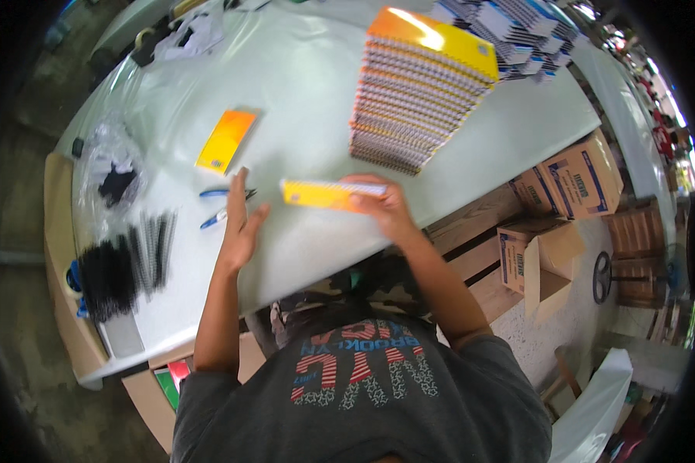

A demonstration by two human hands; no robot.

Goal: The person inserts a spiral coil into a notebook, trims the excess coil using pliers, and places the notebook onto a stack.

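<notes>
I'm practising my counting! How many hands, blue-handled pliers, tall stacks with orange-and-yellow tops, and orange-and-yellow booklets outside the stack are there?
Hands: 2 (left hand, right hand)
Blue-handled pliers: 1 pair
Tall stack: 1
Booklets outside it: 2 (lying booklet, held booklet)
Total: 6

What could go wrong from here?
The tall notebook stack could topple if the right hand bumps it. The held yellow notebook, gripped near one end by that hand alone, might slip. The open left hand could catch the blue-handled pliers near it.
</notes>
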